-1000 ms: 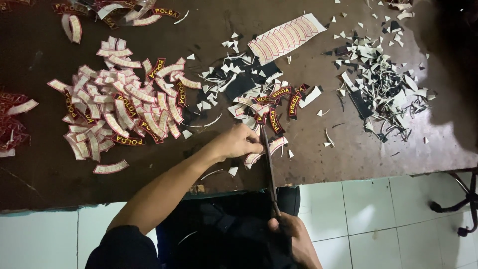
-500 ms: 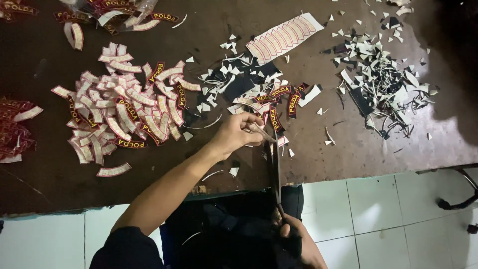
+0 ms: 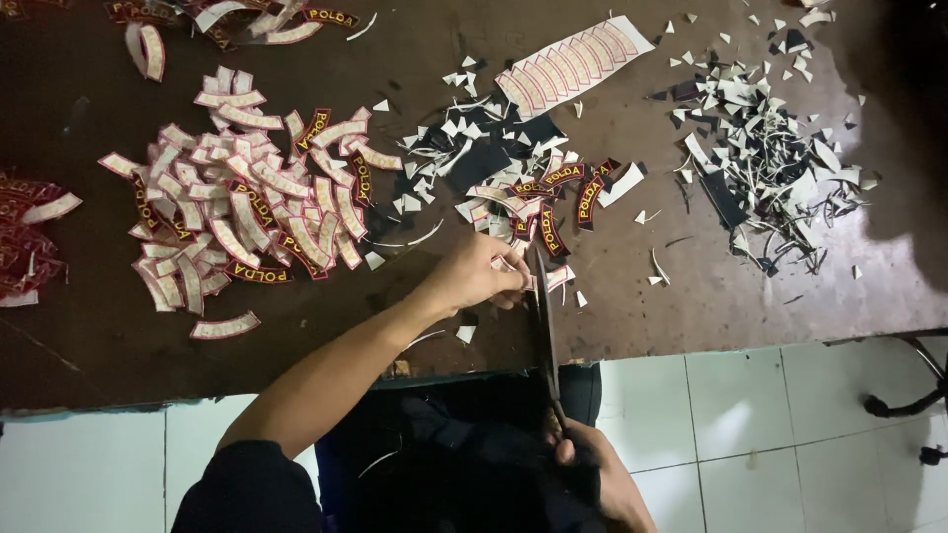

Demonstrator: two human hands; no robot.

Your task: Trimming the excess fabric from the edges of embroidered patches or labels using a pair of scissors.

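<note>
The left hand [image 3: 474, 276] reaches out over the dark brown surface [image 3: 691, 306], its fingers pinched closed on a small curved patch [image 3: 555, 277] right at the blades of a long pair of scissors [image 3: 543, 326]. The scissors run from that patch back toward the person's body, where the right hand [image 3: 597, 479] grips the handles low in the view — its fingers are wrapped closed around them, though the dark clothing [image 3: 444, 464] below makes the handles themselves hard to make out. The patch being held sits near the front edge of the surface, just below a small heap of maroon arched patches with yellow edging [image 3: 553, 197] mixed with white and black offcuts. To the left lies a much larger pile of cut curved patches [image 3: 247, 197], most turned pale side up. Farther back rests an uncut strip of patches [image 3: 573, 64], pale side up, and off to the right a scatter of white and black trimmings [image 3: 770, 168]. White floor tiles [image 3: 750, 434] show beyond the surface's edge.
</note>
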